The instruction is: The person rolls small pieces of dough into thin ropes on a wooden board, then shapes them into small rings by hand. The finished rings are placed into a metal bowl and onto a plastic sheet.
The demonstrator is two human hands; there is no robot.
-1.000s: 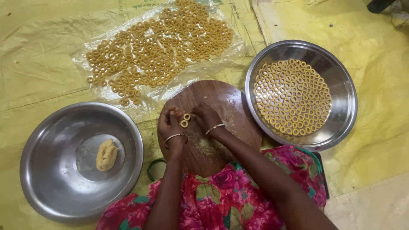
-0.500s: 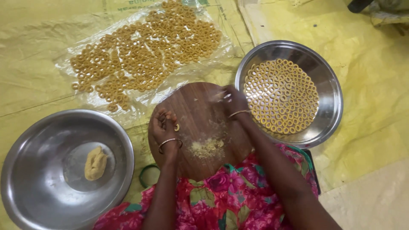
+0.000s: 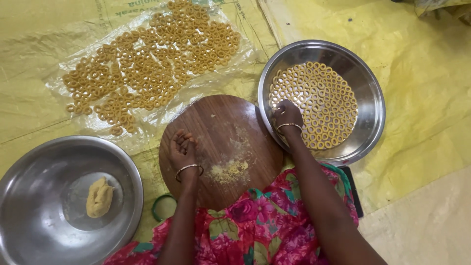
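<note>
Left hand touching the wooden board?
Touching. Head view shows the left hand resting flat on the round wooden board, with no gap visible.

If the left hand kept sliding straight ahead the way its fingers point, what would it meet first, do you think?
The left hand points up across the bare wooden board. Past its far edge, it would likely first meet the clear plastic sheet carrying dough rings.
</note>
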